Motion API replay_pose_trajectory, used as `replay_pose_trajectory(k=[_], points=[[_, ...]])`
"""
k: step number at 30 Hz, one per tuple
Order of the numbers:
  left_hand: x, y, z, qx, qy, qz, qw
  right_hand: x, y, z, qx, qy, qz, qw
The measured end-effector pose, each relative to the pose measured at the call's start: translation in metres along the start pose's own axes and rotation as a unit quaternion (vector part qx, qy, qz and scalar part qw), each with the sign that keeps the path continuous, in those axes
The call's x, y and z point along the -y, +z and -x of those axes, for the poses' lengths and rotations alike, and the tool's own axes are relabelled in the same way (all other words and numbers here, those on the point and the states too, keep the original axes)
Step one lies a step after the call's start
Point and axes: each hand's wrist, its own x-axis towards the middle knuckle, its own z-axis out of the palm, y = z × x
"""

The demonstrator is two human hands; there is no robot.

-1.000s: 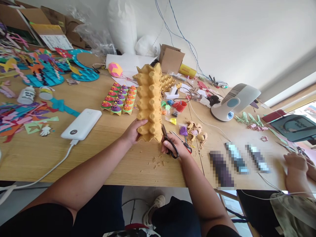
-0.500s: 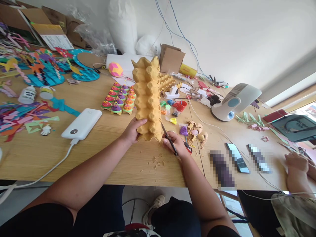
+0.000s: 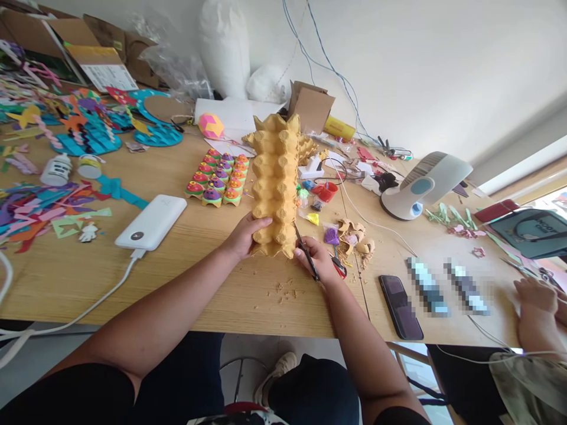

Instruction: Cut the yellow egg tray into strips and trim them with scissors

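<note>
A yellow egg carton [image 3: 274, 183] stands tilted upright above the table, its rows of bumps facing me. My left hand [image 3: 243, 236] grips its lower left edge, thumb in front. At the lower right edge, my right hand [image 3: 316, 260] is closed on a dark utility knife or similar slim cutting tool [image 3: 308, 258]; its exact kind is hard to make out. The tool's tip meets the carton's side. Small yellow scraps [image 3: 283, 290] lie on the table below. Behind the carton, another yellow carton piece [image 3: 306, 149] is partly hidden.
Painted egg-cup pieces [image 3: 217, 180] sit left of the carton. A white power bank [image 3: 151, 221], coloured paper strips [image 3: 26, 209], torn carton bits [image 3: 357, 236], a white fan [image 3: 425, 183] and a phone [image 3: 401, 307] lie around. Another person's hand [image 3: 535, 295] rests at the right.
The carton has shifted slightly right and down in view, leaning a little further away. Both hands keep their grip, and the dark tool stays at the carton's right edge.
</note>
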Motion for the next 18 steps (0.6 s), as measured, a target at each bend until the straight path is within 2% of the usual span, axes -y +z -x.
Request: replay_pose_trajectory(k=[7,13,18], points=[[0.0,0.001,0.001,0.01,-0.01,-0.009,1.0,-0.009,-0.004,-0.002,-0.047,-0.032,0.065,0.996],[-0.003,0.001,0.001,0.017,-0.033,0.006,0.999,-0.004,-0.005,-0.001,-0.031,-0.041,0.059,0.997],[-0.002,-0.009,-0.001,0.035,-0.081,0.001,0.996,0.001,-0.007,0.004,0.014,-0.025,0.048,0.998]])
